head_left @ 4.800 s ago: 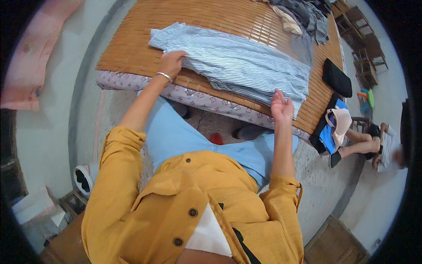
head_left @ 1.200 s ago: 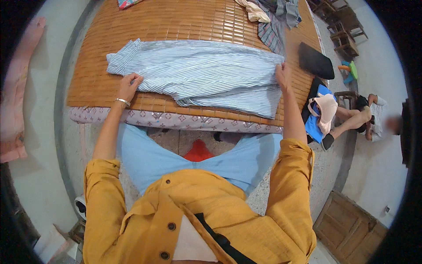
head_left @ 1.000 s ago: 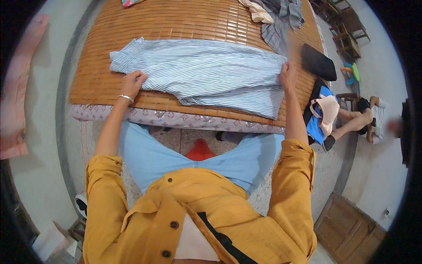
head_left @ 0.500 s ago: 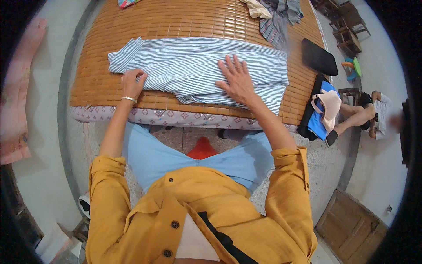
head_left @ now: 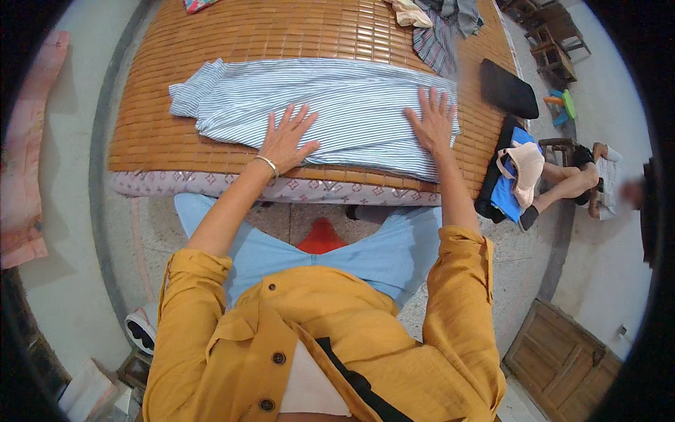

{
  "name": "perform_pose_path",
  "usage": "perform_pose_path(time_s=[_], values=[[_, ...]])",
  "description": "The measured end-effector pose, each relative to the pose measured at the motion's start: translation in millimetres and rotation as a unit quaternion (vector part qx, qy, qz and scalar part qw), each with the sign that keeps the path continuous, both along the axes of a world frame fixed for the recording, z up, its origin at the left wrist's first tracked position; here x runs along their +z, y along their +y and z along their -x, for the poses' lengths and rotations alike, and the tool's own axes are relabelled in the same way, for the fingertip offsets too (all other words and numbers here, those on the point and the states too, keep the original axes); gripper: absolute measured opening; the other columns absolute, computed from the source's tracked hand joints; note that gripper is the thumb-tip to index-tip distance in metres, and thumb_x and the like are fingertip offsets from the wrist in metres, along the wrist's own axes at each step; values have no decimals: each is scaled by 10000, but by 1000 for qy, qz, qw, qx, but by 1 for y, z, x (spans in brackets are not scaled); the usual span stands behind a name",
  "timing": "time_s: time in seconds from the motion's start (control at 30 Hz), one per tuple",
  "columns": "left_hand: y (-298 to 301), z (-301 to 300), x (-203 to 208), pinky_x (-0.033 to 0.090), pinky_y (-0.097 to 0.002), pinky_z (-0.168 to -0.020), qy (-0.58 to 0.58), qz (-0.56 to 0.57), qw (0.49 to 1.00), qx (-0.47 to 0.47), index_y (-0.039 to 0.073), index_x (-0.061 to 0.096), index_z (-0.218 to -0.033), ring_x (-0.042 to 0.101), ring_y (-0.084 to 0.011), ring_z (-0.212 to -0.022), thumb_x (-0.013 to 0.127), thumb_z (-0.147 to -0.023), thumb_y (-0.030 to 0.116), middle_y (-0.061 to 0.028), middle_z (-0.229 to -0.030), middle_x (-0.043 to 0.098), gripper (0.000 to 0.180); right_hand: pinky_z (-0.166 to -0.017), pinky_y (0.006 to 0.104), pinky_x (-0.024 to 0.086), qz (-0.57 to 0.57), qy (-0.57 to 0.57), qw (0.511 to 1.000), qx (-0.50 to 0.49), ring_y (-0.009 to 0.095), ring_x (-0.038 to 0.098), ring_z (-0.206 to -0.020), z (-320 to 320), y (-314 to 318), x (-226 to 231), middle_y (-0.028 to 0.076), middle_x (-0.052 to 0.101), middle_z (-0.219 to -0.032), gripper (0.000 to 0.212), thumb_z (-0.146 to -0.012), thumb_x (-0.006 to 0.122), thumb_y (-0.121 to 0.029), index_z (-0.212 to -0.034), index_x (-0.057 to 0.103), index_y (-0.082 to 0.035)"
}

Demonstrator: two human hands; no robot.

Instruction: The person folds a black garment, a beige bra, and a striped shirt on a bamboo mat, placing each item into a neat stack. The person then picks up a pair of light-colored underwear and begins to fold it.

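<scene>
A blue-and-white striped garment (head_left: 351,98), folded into a long strip, lies across the front of a bamboo-mat bed (head_left: 162,148). My left hand (head_left: 287,139) rests flat on its near edge around the middle, fingers spread. On the garment's right end lies my right hand (head_left: 432,121), palm down with the fingers apart. Neither hand grips anything. The garment's narrower end sticks out to the left, with some wrinkles there.
Right of the garment are a black flat case (head_left: 509,90) and a pile of folded clothes with a beige bra (head_left: 524,170) on top. More clothes (head_left: 439,42) lie at the far right. A person (head_left: 583,179) sits beyond the bed's right side. Wooden stools (head_left: 552,56) stand behind.
My left hand has let go of the garment's lower left edge and moved right, now flat on the cloth. My right hand has slid right toward the end. The near left edge lies smoother.
</scene>
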State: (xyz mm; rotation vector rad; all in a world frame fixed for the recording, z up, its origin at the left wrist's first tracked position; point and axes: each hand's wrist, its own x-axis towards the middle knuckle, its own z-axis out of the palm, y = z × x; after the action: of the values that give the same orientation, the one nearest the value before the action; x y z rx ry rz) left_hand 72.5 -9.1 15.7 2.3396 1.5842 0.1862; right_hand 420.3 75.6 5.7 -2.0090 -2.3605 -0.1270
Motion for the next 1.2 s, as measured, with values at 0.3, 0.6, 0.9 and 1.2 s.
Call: perform_pose_path(time_s=[0.3, 0.6, 0.9, 1.2], values=[[1, 0, 1, 63, -621, -1051, 4, 9, 1000, 3, 319, 309, -1396, 107, -343, -1379, 433, -858, 569, -47, -1499, 183, 606, -1075, 565, 60, -11, -38, 998, -41, 415, 117, -1357, 38, 2, 6, 178, 204, -1471, 725, -872, 304, -634, -1406, 309, -145], [4, 30, 7, 60, -582, -1078, 57, 22, 998, -4, 333, 266, -1408, 116, -286, -1385, 311, -878, 618, 2, -1502, 177, 603, -1082, 544, 85, 13, 85, 985, 149, 394, 141, -1360, 140, -37, 2, 149, 207, -1477, 668, -873, 364, -602, -1417, 288, -222], [1, 139, 1, 97, -644, -1033, 146, -54, 966, 205, 278, 296, -1400, 172, -301, -1368, 377, -907, 494, -51, -1487, 214, 544, -1093, 519, 74, 10, 82, 986, 145, 375, 114, -1370, 140, -38, 2, 123, 183, -1490, 646, -885, 366, -579, -1428, 258, -246], [-37, -8, 22, 144, -655, -1018, -89, -124, 988, 20, 171, 487, -1248, 432, -227, -1207, 611, -787, 333, -67, -1266, 478, 504, -1094, 517, 67, 3, 79, 986, 146, 377, 141, -1364, 138, -35, -4, 137, 201, -1481, 649, -884, 311, -608, -1422, 270, -247]])
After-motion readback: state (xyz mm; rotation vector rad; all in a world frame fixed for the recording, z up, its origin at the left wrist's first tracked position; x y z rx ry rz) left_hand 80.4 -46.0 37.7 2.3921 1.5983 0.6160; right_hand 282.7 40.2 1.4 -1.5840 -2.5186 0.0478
